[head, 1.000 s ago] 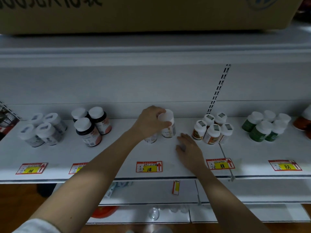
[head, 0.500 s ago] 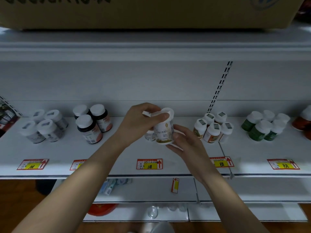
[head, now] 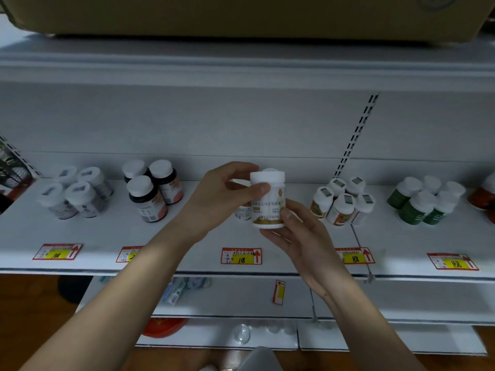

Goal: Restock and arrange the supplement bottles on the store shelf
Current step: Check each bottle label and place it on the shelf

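Note:
A white supplement bottle [head: 271,207] with a gold band and a white cap is held upright above the middle of the white shelf [head: 187,236]. My left hand [head: 222,199] grips its cap from the left, thumb across the front. My right hand [head: 300,234] holds its base from below and from the right. A second small white bottle [head: 242,213] stands on the shelf behind, mostly hidden by the held one.
Groups of bottles stand along the shelf: grey-labelled ones [head: 73,194] at the left, dark ones [head: 151,192], orange-labelled ones [head: 342,202] close on the right, green ones [head: 426,200] farther right. Price tags [head: 241,256] line the front edge. A cardboard box [head: 241,14] sits above.
My left hand lifted the white bottle off the shelf and turned it upright. My right hand came up from the shelf and took hold of its base.

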A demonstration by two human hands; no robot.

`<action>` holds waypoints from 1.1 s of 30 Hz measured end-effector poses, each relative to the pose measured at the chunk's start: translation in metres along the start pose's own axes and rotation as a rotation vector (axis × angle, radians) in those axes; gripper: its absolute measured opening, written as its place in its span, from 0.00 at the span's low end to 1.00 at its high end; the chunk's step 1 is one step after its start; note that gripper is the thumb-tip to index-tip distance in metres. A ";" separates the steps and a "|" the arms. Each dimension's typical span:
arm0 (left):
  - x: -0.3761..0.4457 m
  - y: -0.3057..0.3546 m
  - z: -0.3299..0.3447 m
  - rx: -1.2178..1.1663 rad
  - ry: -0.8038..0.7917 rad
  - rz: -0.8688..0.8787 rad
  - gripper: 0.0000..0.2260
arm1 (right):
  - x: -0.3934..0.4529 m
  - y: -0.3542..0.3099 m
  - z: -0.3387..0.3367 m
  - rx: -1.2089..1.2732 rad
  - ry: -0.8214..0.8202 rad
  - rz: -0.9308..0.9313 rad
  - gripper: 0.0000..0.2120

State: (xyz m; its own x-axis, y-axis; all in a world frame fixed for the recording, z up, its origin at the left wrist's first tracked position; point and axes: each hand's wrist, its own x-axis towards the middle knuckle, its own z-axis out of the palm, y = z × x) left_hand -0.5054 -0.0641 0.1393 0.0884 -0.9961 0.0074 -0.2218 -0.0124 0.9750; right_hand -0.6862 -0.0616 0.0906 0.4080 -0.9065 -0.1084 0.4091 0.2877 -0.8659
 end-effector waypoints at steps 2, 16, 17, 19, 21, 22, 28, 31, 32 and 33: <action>-0.002 -0.001 0.000 -0.048 0.001 -0.034 0.17 | 0.002 0.002 0.002 -0.008 0.038 -0.009 0.22; -0.005 0.002 -0.004 -0.107 0.002 -0.033 0.15 | 0.005 -0.002 0.012 -0.026 -0.017 -0.023 0.22; -0.005 0.001 -0.004 -0.138 0.017 -0.050 0.16 | 0.004 -0.003 0.012 0.025 -0.034 0.000 0.22; -0.005 0.001 -0.004 -0.177 0.035 -0.078 0.17 | 0.004 -0.002 0.011 0.042 -0.050 0.004 0.22; -0.005 0.000 -0.003 -0.188 0.030 -0.088 0.15 | 0.004 -0.001 0.012 0.028 -0.041 -0.018 0.21; -0.006 0.001 -0.003 -0.183 0.024 -0.088 0.15 | 0.003 -0.001 0.012 0.023 -0.027 -0.030 0.21; -0.006 0.004 -0.001 -0.049 0.012 -0.053 0.16 | 0.006 0.001 0.011 -0.280 0.133 -0.156 0.18; -0.006 0.005 -0.001 -0.071 -0.003 -0.049 0.15 | 0.009 0.001 0.010 -0.362 0.149 -0.157 0.21; -0.005 0.005 -0.003 -0.083 -0.004 -0.049 0.16 | 0.010 0.000 0.010 -0.331 0.129 -0.146 0.21; -0.005 0.005 -0.005 -0.106 -0.002 -0.053 0.16 | 0.010 -0.002 0.011 -0.262 0.093 -0.123 0.20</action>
State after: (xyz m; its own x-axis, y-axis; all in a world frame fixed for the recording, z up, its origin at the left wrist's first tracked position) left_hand -0.5025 -0.0589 0.1451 0.0952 -0.9944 -0.0449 -0.1130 -0.0556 0.9920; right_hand -0.6738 -0.0676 0.0966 0.2864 -0.9577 -0.0286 0.2213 0.0952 -0.9705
